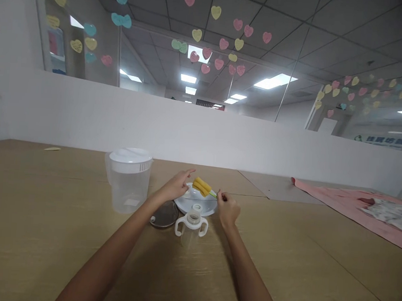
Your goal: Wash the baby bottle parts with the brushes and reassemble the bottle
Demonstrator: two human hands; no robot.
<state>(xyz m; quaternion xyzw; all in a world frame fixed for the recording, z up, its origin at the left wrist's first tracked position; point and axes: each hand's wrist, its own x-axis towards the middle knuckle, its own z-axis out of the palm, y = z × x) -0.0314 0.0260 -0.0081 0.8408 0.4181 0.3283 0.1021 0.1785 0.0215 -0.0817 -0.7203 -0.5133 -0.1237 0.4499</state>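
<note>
My right hand (228,208) is closed on the thin green handle of a bottle brush with a yellow sponge head (202,186). The sponge points left over a white plate (180,205). My left hand (177,184) reaches over the plate's left side, index finger stretched out, just left of the sponge and holding nothing. In front of the plate stands a clear baby bottle (190,236), upright and uncapped, with two white side handles. A small white ring-like piece (197,208) shows behind its mouth, at the plate's near edge.
A clear plastic pitcher (129,187) with a white lid stands at left. A dark round lid (165,215) lies beside the plate. Pink cloth (341,202) with patterned fabric (392,216) covers the table's right side. A white wall (188,136) rises behind.
</note>
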